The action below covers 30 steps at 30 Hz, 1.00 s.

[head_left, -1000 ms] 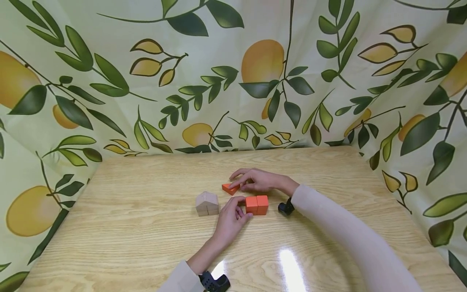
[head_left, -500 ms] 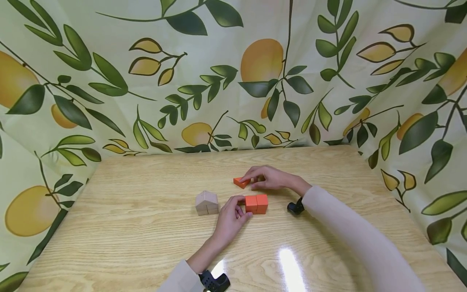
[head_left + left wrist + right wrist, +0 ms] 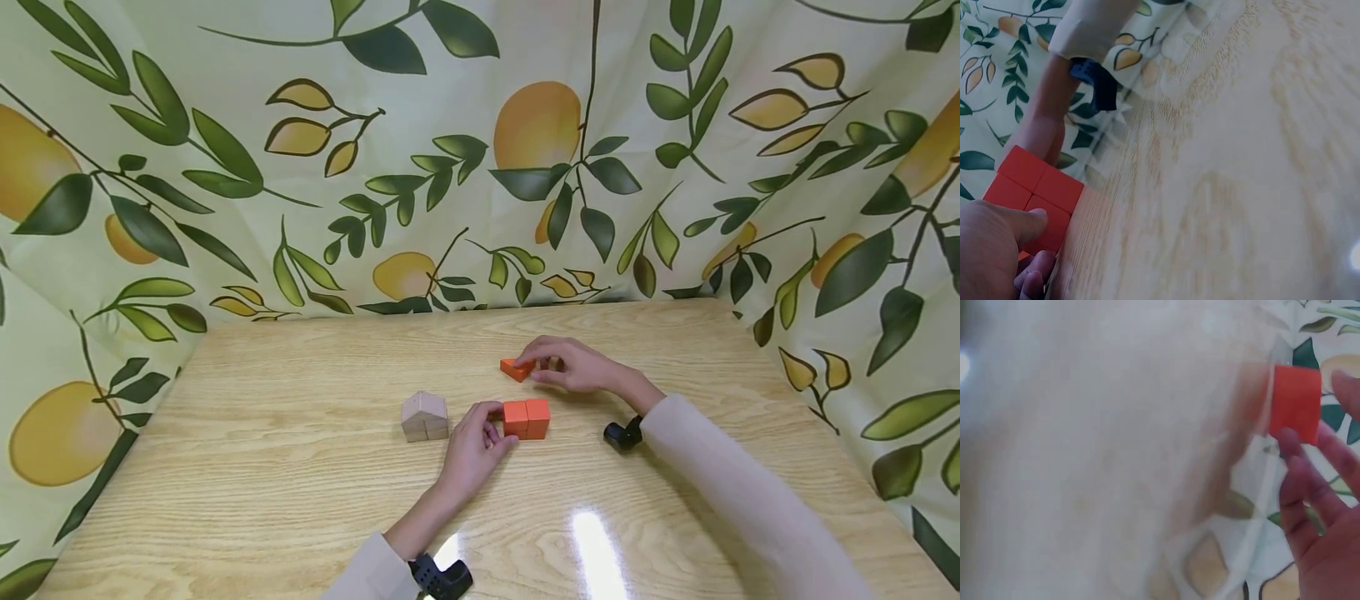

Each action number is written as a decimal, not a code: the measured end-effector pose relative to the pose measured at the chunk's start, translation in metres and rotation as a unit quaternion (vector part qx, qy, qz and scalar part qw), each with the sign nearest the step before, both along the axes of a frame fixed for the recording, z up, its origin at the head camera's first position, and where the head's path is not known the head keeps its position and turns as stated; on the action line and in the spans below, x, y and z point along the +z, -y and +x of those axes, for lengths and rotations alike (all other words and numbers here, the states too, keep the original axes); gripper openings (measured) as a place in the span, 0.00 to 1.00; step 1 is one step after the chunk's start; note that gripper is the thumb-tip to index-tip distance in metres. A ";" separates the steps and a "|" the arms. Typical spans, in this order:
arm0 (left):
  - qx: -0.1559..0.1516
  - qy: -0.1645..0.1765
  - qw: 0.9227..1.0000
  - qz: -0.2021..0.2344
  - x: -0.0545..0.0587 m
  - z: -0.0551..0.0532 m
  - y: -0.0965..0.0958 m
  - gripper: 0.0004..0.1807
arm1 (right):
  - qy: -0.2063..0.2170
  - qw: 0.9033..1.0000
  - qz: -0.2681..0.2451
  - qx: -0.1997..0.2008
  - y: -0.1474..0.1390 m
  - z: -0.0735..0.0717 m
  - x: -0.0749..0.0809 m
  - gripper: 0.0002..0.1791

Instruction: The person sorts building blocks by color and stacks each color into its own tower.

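Note:
Two orange-red cubes (image 3: 526, 418) stand side by side, touching, near the middle of the table. My left hand (image 3: 471, 448) holds them from the left, thumb along the near side and a finger at the back; the thumb lies across one face of the cubes (image 3: 1047, 194) in the left wrist view. Behind them lies an orange-red triangular block (image 3: 516, 369). My right hand (image 3: 573, 367) arches over it from the right and touches it with its fingertips. In the right wrist view, the thumb shows slightly apart from the triangular block (image 3: 1296, 403).
Left of my left hand stands a pale wooden block shape like a small house (image 3: 425, 417), with a peaked top. The wooden table (image 3: 285, 467) ends at a leaf-and-fruit patterned cloth (image 3: 420, 200) behind and on both sides.
My right hand has moved right and a little toward the back, and the triangular block has slid along with it. The left hand and the cubes stay in place.

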<state>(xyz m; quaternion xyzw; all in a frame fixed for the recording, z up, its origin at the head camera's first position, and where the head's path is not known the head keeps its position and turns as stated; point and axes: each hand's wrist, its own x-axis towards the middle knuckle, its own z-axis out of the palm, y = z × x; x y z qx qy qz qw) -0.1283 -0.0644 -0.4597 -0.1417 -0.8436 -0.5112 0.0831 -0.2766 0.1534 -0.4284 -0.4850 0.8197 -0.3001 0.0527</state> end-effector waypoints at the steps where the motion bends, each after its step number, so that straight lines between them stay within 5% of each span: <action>1: 0.000 -0.001 1.000 0.001 0.000 0.000 0.000 0.23 | 0.000 1.000 -0.012 -0.001 0.001 0.001 0.000 0.18; 16: 0.004 0.002 1.000 -0.009 0.001 0.001 0.000 0.23 | 0.008 0.999 -0.003 -0.053 0.005 0.002 -0.013 0.29; 25: 0.002 0.000 1.000 -0.007 0.000 0.000 0.000 0.23 | 0.089 0.980 -0.072 -0.161 0.007 -0.004 -0.023 0.20; 30: 0.003 0.004 1.000 -0.007 0.000 0.000 0.000 0.23 | 0.057 0.980 -0.085 -0.173 0.006 -0.008 -0.026 0.17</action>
